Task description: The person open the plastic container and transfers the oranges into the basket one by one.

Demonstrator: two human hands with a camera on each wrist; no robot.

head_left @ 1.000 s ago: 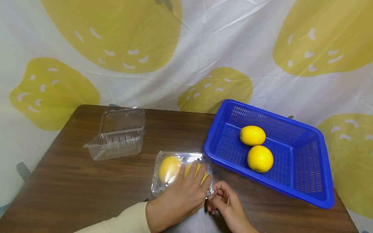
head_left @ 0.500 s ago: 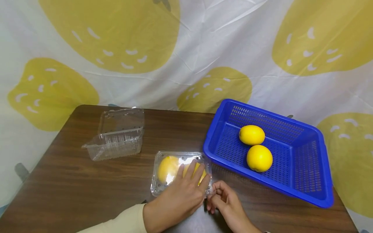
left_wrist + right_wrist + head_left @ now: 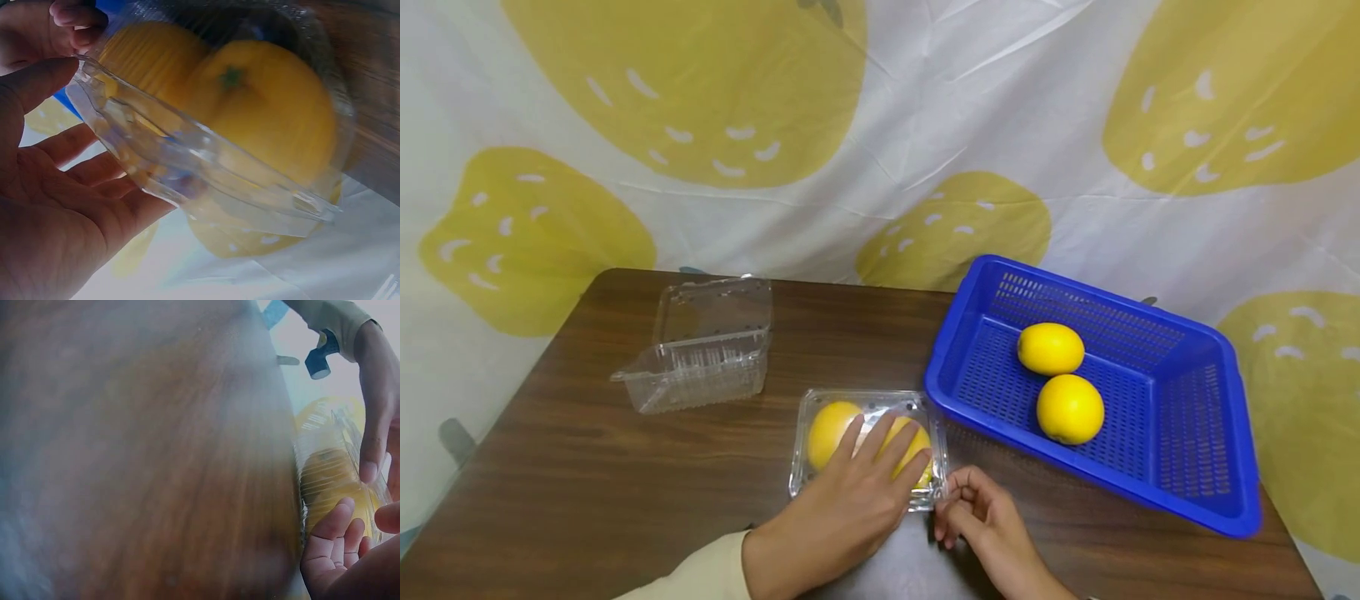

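Note:
A clear plastic clamshell box (image 3: pixel 808 408) with two oranges (image 3: pixel 833 433) inside stands at the front middle of the table. My left hand (image 3: pixel 842 508) lies across its lid, fingers straight and spread. In the left wrist view that hand's thumb (image 3: pixel 47 81) is at the front rim, and a green stem end shows on one orange (image 3: pixel 269 106). At the near right corner of the box my right hand (image 3: pixel 988 525) has its fingers curled, pinching the rim. The right wrist view shows its fingers (image 3: pixel 331 528) below the edge and its thumb opposite.
A blue perforated basket (image 3: pixel 1187 492) stands on the right with two more oranges (image 3: pixel 1070 408) in it, its edge close to the box. Back left, another clear clamshell (image 3: pixel 700 375) stands with its lid up. A lemon-patterned cloth (image 3: pixel 910 100) hangs behind the table (image 3: pixel 587 467).
My left hand has slid a little left and toward me over the lid, baring more of the right orange and the front rim. The right hand stays at the corner.

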